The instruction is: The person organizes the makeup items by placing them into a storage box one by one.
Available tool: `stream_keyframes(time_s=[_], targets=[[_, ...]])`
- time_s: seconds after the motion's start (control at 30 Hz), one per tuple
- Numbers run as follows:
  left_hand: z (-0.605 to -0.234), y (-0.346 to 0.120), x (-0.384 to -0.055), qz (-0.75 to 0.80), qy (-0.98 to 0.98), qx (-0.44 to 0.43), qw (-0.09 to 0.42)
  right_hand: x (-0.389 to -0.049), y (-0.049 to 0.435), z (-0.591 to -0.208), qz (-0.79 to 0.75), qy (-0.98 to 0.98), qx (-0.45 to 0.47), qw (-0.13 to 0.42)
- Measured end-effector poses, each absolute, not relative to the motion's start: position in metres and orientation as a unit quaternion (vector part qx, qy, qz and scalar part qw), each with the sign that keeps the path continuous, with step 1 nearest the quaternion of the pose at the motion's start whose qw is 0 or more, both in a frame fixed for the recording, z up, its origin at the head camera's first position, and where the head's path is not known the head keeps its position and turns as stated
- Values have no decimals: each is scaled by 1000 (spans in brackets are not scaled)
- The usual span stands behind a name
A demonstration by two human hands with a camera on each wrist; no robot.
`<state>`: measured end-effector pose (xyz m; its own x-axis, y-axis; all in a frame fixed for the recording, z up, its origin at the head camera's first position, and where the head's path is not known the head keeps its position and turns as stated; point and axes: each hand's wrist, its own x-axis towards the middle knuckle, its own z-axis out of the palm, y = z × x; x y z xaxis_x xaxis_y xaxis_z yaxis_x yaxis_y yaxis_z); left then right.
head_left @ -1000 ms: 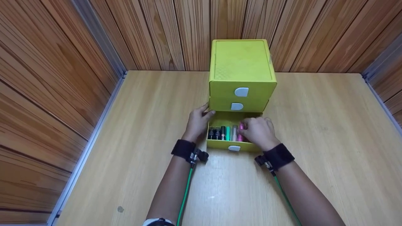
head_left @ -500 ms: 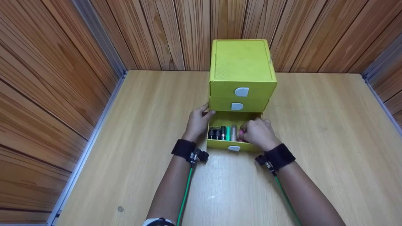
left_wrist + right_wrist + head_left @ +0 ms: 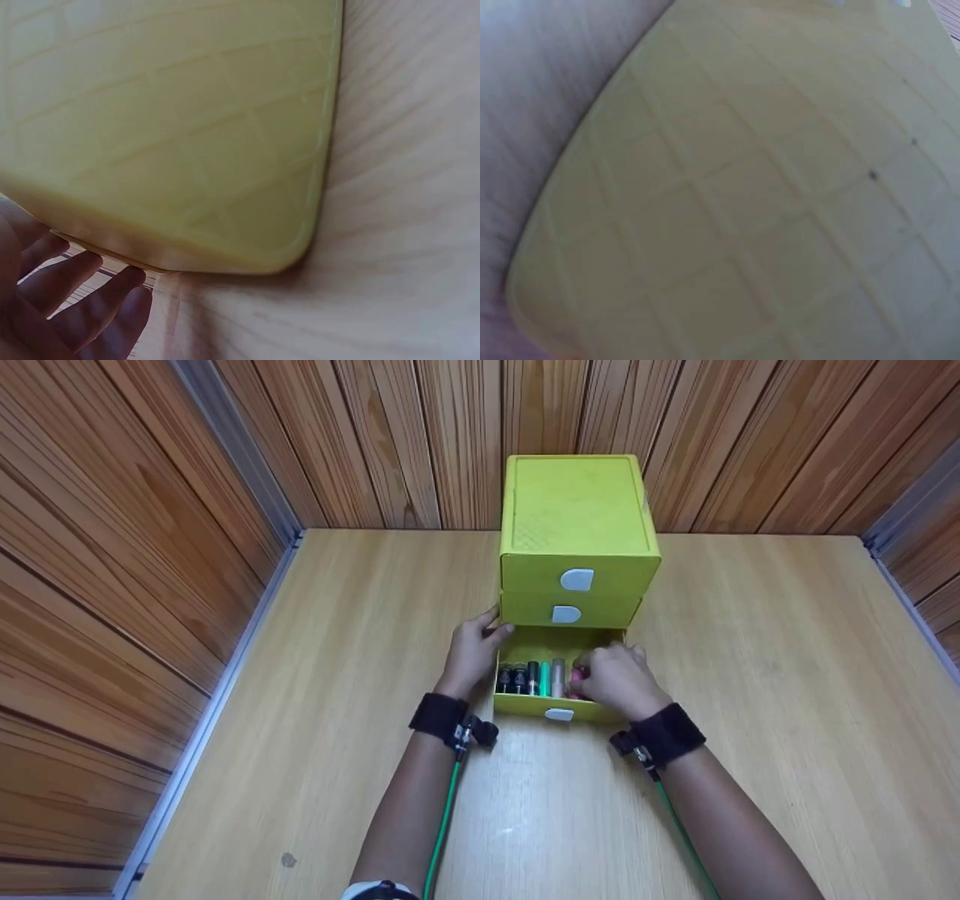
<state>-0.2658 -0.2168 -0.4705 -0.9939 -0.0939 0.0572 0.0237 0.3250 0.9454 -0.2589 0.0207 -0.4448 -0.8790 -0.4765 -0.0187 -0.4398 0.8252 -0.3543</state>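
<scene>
Inside the pulled-out bottom drawer [image 3: 525, 705] of a lime-green drawer unit, my right hand [image 3: 621, 676] pinches a pink tube [image 3: 577, 684], largely covered by the fingers. To its left stand a grey tube [image 3: 558, 678], a green tube [image 3: 544, 679], a black tube [image 3: 533, 678] and two small dark bottles [image 3: 520, 679]. My left hand [image 3: 471, 649] rests at the left side of the drawer with its thumb near the rim. In the left wrist view, fairly straight fingers [image 3: 90, 300] touch the drawer's side edge. The right wrist view holds only the patterned drawer front [image 3: 727, 195].
Two shut drawers with white handles [image 3: 577, 580] sit above the open one. The unit [image 3: 577, 506] stands at the back of a wooden table [image 3: 375, 622], close to the plank wall [image 3: 465, 435]. Green cables [image 3: 445, 817] run along both forearms.
My right hand has lowered slightly into the drawer, and less of the pink tube shows. The grey tube has shifted a little leftward. My left hand stays in place.
</scene>
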Motion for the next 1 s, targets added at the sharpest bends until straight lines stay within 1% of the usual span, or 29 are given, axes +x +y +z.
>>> stream_keyframes(time_s=[0.27, 0.37, 0.67, 0.83, 1.0], targets=[[-472, -217, -266, -569, -820, 22, 57, -259, 21, -447, -171, 952, -254, 27], [-471, -217, -266, -567, -821, 23, 60, -259, 22, -448, -186, 950, -251, 26], [-468, -218, -266, -560, -827, 15, 49, -254, 28, -446, -232, 942, -242, 3], [-463, -221, -260, -522, -852, 31, 31, -244, 32, -448, -279, 930, -239, -15], [-453, -216, -256, -507, -862, 34, -5, -235, 51, -448, -319, 912, -251, -60]])
